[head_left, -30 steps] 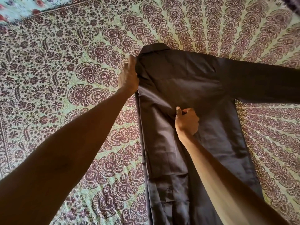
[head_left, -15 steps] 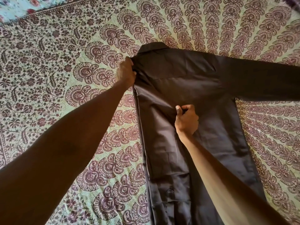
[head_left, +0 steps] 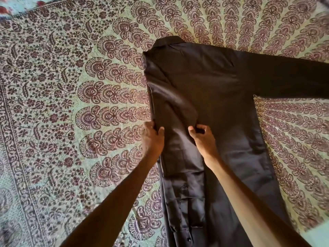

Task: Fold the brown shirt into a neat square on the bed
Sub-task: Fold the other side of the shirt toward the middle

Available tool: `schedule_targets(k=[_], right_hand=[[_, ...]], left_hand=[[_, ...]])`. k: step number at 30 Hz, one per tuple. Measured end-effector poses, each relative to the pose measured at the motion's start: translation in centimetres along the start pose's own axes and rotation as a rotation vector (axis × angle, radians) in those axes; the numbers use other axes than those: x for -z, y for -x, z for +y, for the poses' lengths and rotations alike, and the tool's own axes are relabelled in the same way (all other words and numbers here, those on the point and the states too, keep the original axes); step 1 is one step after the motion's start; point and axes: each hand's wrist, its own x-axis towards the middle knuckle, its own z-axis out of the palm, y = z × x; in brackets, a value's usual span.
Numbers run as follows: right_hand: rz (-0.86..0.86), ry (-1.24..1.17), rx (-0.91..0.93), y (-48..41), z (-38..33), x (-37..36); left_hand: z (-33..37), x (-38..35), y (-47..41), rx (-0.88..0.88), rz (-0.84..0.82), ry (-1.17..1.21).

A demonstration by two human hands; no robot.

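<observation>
The brown shirt lies flat, back up, on the patterned bedspread, collar at the far end. Its left side is folded in over the body, with that sleeve running down toward me. The other sleeve stretches out to the right edge of the view. My left hand grips the folded left edge at mid-length, thumb on top of the cloth. My right hand pinches the inner edge of the folded sleeve beside it, fingers curled on the fabric.
The green and maroon bedspread covers the whole bed around the shirt. A different floral cloth shows at the far left corner. A pale strip appears at the near right corner.
My left hand let go of the shoulder near the collar and came down the folded edge to mid-length, level with my right hand. My right hand stayed on the folded sleeve.
</observation>
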Motion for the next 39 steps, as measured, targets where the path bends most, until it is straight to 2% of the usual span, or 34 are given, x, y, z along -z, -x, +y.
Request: schedule_targets(k=[3, 6, 11, 14, 17, 21, 25, 33, 37, 39], right_hand=[[-0.039, 0.059, -0.023, 1.3, 1.3, 0.3], [-0.086, 0.053, -0.018, 2.8, 2.6, 0.9], [0.096, -0.028, 0.045, 3.6, 3.6, 2.0], [0.056, -0.028, 0.013, 3.9, 4.4, 2.5], [-0.064, 0.097, -0.01, 5.5, 6.2, 3.1], [-0.108, 0.315, 0.006, 8.3, 9.6, 4.3], [-0.148, 0.445, -0.026, 11.1, 12.9, 5.1], [-0.213, 0.621, -0.056, 16.3, 16.2, 7.2], [-0.187, 0.656, -0.048, 17.7, 16.7, 7.6], [-0.176, 0.699, -0.029, 18.0, 16.6, 7.6]], left_hand=[[-2.5, -0.5, 3.2, 0.107, -0.08, -0.072], [-4.0, -0.6, 6.2, 0.156, -0.116, -0.043], [-5.5, 0.0, 9.3, 0.21, -0.066, 0.068], [-6.2, 0.2, 10.7, 0.216, -0.101, 0.093], [-6.6, 0.7, 12.7, 0.23, -0.185, 0.084], [-8.6, 0.2, 15.7, 0.219, -0.31, -0.094], [-10.3, -0.3, 19.5, 0.271, -0.401, -0.081], [-13.4, -0.9, 24.4, 0.318, -0.371, -0.107], [-18.2, -2.2, 24.8, 0.366, -0.333, -0.106], [-16.7, -1.3, 25.4, 0.365, -0.301, -0.141]])
